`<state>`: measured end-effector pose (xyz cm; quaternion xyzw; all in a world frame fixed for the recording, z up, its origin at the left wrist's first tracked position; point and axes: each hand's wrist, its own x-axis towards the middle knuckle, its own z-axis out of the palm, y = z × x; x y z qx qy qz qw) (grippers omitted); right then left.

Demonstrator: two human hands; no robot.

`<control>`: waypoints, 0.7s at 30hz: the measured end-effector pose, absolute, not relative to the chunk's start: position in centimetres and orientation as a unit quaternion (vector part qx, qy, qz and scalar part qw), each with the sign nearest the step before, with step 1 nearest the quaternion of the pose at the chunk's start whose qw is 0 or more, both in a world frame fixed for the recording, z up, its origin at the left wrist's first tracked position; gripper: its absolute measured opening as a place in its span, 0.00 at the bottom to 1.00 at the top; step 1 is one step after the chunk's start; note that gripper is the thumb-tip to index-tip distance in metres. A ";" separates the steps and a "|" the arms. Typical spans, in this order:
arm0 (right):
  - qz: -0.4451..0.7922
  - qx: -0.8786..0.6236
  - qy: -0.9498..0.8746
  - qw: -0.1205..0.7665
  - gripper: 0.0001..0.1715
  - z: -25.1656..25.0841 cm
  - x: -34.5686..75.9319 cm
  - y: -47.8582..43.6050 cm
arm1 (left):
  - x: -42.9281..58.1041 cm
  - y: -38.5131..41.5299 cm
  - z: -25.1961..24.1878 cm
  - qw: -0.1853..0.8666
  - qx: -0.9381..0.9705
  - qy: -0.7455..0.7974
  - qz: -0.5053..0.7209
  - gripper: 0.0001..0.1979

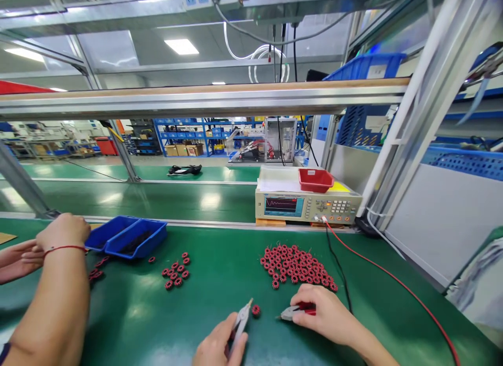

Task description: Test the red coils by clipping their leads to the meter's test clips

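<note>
Both hands sit at the green desk's near edge: left hand (216, 347) clamped on a grey test probe (240, 321), right hand (324, 313) clamped on a red-handled probe (294, 311), small red ring-shaped wound coil (255, 310) lying between the tips.

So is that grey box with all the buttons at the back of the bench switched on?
On. The tester has a lit screen showing a red wavy trace, and red and black leads are plugged into its front.

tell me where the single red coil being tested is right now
In the head view the single red coil lies on the green mat, bottom centre, between the left hand probe tip and the right hand clip.
</note>
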<state>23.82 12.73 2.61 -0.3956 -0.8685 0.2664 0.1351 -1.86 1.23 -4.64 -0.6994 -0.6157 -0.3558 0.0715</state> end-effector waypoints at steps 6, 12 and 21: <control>0.253 -0.404 -0.869 0.137 0.08 2.1 23.3 12.5 | -7.5 0.0 -0.6 0.092 -0.571 -0.747 -0.329 0.16; 0.251 -0.421 -0.860 0.143 0.07 2.4 23.8 11.8 | -4.2 0.0 -0.4 0.031 -0.613 -0.710 -0.345 0.16; 0.189 -0.562 -0.784 0.185 0.20 -2.4 32.3 10.1 | 0.3 -0.5 -2.2 -0.073 -0.678 -0.651 -0.334 0.13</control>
